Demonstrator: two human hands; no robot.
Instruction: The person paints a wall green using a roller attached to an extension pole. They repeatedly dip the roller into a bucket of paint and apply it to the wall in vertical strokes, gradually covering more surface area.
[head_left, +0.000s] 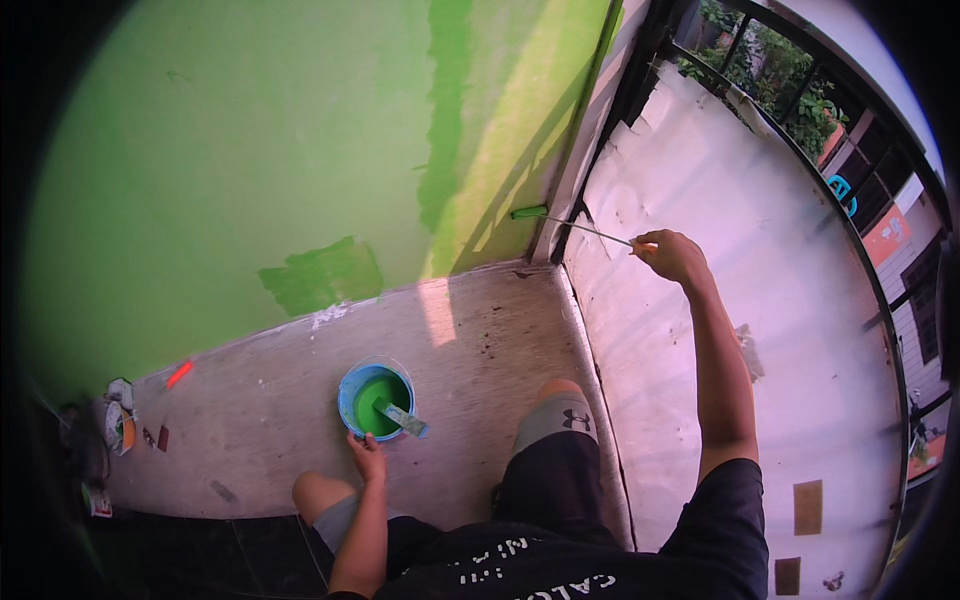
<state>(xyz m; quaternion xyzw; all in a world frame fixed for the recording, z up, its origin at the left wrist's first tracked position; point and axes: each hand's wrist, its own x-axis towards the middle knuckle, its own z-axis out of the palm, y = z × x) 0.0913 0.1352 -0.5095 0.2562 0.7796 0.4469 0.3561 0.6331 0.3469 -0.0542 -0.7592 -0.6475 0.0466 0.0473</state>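
Observation:
My right hand (671, 256) grips the handle of a small paint roller (529, 213), its thin metal rod reaching left. The roller's green sleeve is at the right end of the green wall (247, 157), close to the corner trim. Darker, fresh-looking green paint shows as a vertical band and as a patch low on the wall. On the floor stands a blue bucket (346, 405) with green paint (367, 401) inside. A flat stirring stick or scraper (403, 418) leans in it, its end over the rim. My left hand (367, 452) holds the bucket's near rim.
A white sheet-covered panel (697, 187) in a dark metal frame rises along my right. At the left lie an orange-red tool (180, 373), a round container (118, 427) and small scraps on the concrete floor (262, 420). Dark tiles (202, 544) border the lower left.

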